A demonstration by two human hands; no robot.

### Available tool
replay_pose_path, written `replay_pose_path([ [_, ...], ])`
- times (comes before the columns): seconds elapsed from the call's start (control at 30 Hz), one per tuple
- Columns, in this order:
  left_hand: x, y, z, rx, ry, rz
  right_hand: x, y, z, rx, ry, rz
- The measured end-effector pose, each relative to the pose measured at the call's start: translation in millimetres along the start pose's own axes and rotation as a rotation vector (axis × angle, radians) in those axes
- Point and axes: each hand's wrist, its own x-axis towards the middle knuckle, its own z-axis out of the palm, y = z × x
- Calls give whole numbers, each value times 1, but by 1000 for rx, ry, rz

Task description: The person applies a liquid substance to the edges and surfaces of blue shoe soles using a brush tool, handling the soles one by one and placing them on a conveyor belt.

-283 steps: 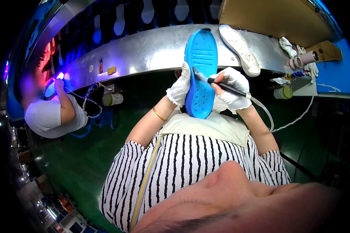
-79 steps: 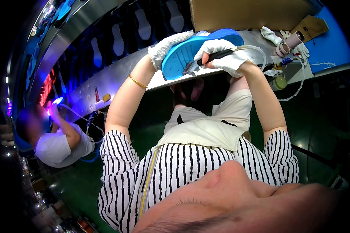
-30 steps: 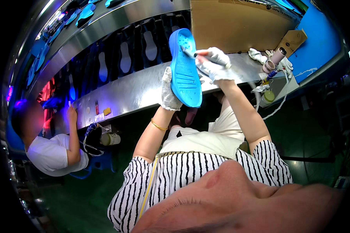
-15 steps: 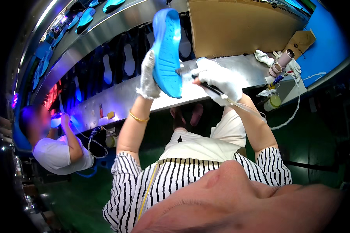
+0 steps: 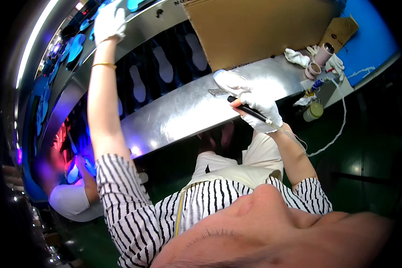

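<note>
While the right hand (image 5: 258, 106), gloved in white, hovered low over the shiny metal bench (image 5: 183, 111), its fingers were clenched around a black pen-like tool (image 5: 249, 112). That tool lay slanted, its long axis running from the tip at upper left down to the lower right, where a thin white cable (image 5: 330, 134) left it past the wrist. Just left of the tip, a small flat piece (image 5: 218, 93) rested on the bench. Farther off, the left arm stretched straight up, and the gloved left hand (image 5: 109, 20) reached the upper rail among blue insoles (image 5: 78, 44); whether it gripped anything could not be told.
</note>
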Motion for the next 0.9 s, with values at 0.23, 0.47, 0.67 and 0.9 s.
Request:
replay_pose_path([
  [0.23,-29,-86,-39,-60,-565,-650,-12,-8,7,51,-31,47],
  [0.47,-71,-7,-122,-87,-251,-427,-23,-16,14,143,-60,135],
  [0.67,-122,6,-227,-76,227,-148,-36,-11,24,132,-129,231],
  [0.9,-150,62,-287,-2041,145,-318,-34,-19,42,144,-100,353],
])
